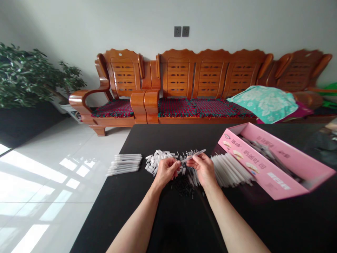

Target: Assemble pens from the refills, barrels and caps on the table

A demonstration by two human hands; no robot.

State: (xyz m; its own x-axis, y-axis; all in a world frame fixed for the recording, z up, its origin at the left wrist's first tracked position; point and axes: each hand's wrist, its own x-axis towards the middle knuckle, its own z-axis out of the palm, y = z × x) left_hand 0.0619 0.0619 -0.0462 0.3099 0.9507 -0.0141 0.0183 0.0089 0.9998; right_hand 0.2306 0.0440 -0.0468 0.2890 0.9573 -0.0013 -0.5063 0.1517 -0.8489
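Observation:
A translucent white pen barrel [198, 154] spans the gap between my hands, slanting up to the right. My right hand [204, 169] pinches it along its middle with thumb and fingers. At its lower left end, the closed fingertips of my left hand [166, 171] meet it; any small part inside them is hidden. Under and behind the hands lie white pen caps [158, 156] in a heap, thin pen refills [191, 153] and small black plugs [184, 187]. More translucent barrels [231, 171] lie in a pile beside my right hand.
White pens [125, 163] lie in a row at the left of the black table [116, 214]. A pink cardboard box [252, 165] with grey contents stands at the right. Beyond the table are a wooden sofa [177, 79], a turquoise cushion [265, 103] and a plant [28, 75].

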